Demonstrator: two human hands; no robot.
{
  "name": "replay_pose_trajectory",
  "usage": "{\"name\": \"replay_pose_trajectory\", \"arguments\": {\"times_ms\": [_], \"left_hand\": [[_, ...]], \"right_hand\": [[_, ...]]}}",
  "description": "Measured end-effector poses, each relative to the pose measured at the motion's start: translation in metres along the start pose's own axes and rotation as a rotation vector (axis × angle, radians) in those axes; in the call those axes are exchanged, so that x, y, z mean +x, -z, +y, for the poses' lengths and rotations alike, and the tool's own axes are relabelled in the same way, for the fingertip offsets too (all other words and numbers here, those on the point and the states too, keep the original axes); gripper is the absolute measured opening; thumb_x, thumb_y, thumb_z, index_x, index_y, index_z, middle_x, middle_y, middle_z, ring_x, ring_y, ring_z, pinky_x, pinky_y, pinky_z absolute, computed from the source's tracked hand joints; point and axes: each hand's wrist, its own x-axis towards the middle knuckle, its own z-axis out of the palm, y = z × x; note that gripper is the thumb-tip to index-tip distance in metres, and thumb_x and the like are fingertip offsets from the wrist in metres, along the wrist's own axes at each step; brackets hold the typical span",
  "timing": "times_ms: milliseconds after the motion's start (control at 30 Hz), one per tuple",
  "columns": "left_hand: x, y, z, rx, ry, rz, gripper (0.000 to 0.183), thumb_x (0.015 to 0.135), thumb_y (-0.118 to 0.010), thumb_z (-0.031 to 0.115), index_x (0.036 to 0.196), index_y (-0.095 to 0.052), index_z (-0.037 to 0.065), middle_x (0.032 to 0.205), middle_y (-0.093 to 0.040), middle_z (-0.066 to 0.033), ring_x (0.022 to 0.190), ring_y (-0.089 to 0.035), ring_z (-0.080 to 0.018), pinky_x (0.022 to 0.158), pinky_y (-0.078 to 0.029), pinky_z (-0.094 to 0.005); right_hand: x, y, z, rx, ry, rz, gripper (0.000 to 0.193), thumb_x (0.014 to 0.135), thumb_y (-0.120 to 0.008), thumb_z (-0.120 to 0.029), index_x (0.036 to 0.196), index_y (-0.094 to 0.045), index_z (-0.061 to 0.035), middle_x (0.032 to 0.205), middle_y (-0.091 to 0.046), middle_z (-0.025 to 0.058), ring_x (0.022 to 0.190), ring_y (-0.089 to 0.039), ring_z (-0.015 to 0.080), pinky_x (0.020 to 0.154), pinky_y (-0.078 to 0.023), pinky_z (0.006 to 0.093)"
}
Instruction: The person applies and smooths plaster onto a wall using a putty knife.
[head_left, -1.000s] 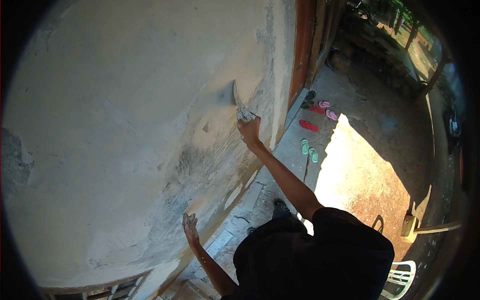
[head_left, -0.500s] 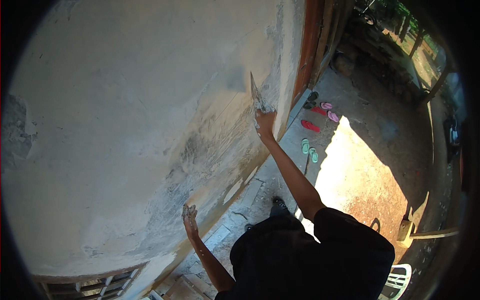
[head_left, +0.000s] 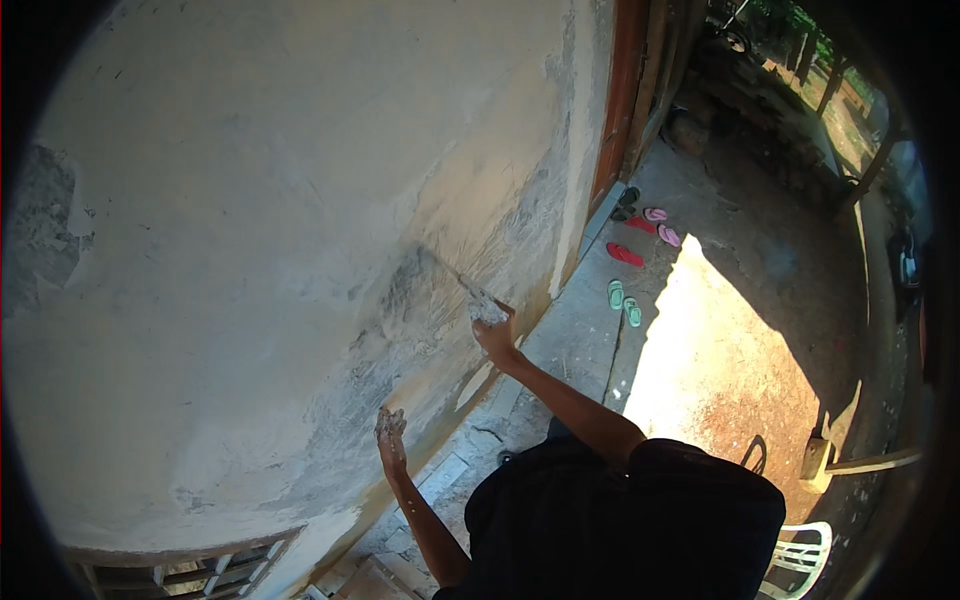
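Moved nearer, the right hand point(head_left: 494, 336) has its grip closed on a scraper point(head_left: 481, 300); I cannot tell about the left hand point(head_left: 391, 442).

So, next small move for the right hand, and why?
Probably sweep the thin, grey-smeared blade in the right hand across the rough, dark-grey patch on the pale plastered wall: it reaches over that patch, which looks streaked beside smoother wall.

We classify this site as a home exterior; we note the plastered wall point(head_left: 230, 230), brown door frame point(head_left: 622, 100), green sandals point(head_left: 615, 294) and white chair point(head_left: 800, 549) outdoors.
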Motion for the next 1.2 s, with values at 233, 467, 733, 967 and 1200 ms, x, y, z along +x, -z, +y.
{"name": "replay_pose_trajectory", "arguments": {"times_ms": [233, 467, 733, 967, 1200], "left_hand": [[0.004, -0.015, 0.013, 0.009, 0.141, 0.111, 0.055, 0.081, -0.043, 0.025, 0.123, -0.019, 0.000, 0.127, -0.023, -0.0132, 0.108, -0.036, -0.0291, 0.090, -0.026, -0.0402], [0.010, -0.024, 0.012, -0.038, 0.118, 0.076, 0.055, 0.081, -0.044, 0.026, 0.123, -0.020, 0.000, 0.126, -0.027, -0.0114, 0.107, -0.037, -0.0283, 0.089, -0.027, -0.0402], [0.002, -0.020, 0.017, -0.012, 0.126, 0.124, 0.055, 0.081, -0.044, 0.024, 0.123, -0.020, 0.000, 0.127, -0.024, -0.0114, 0.109, -0.035, -0.0285, 0.091, -0.024, -0.0404], [-0.001, -0.006, 0.012, -0.017, 0.106, 0.105, 0.054, 0.081, -0.042, 0.024, 0.123, -0.019, -0.001, 0.128, -0.022, -0.0121, 0.109, -0.035, -0.0289, 0.092, -0.023, -0.0406], [-0.003, -0.008, 0.010, -0.043, 0.075, 0.052, 0.055, 0.081, -0.041, 0.025, 0.123, -0.018, -0.001, 0.127, -0.022, -0.0138, 0.109, -0.036, -0.0273, 0.091, -0.024, -0.0399]], "right_hand": [[0.284, 0.108, -0.105, 0.033, 0.241, 0.481, 0.030, 0.064, -0.058, -0.002, 0.049, -0.033, -0.0030, 0.045, -0.035, 0.0017, 0.039, -0.031, 0.0118, 0.034, -0.024, 0.0324], [0.317, 0.086, -0.087, -0.066, 0.219, 0.445, 0.025, 0.062, -0.060, -0.004, 0.051, -0.040, 0.0072, 0.048, -0.044, 0.0084, 0.042, -0.038, 0.0178, 0.039, -0.032, 0.0352], [0.074, -0.022, -0.072, 0.113, 0.303, 0.042, 0.003, 0.060, -0.048, 0.006, 0.063, -0.046, 0.0068, 0.052, -0.042, 0.0003, 0.044, -0.035, 0.0091, 0.040, -0.030, 0.0252], [-0.057, -0.022, -0.020, -0.145, 0.250, -0.457, 0.035, 0.059, -0.053, -0.006, 0.090, -0.050, 0.0083, 0.086, -0.052, 0.0238, 0.080, -0.053, 0.0300, 0.067, -0.042, 0.0277], [0.037, -0.008, -0.072, 0.241, -0.439, 0.207, 0.017, 0.065, -0.050, 0.003, 0.082, -0.045, 0.0024, 0.068, -0.047, 0.0075, 0.056, -0.045, 0.0141, 0.044, -0.037, 0.0276]]}}
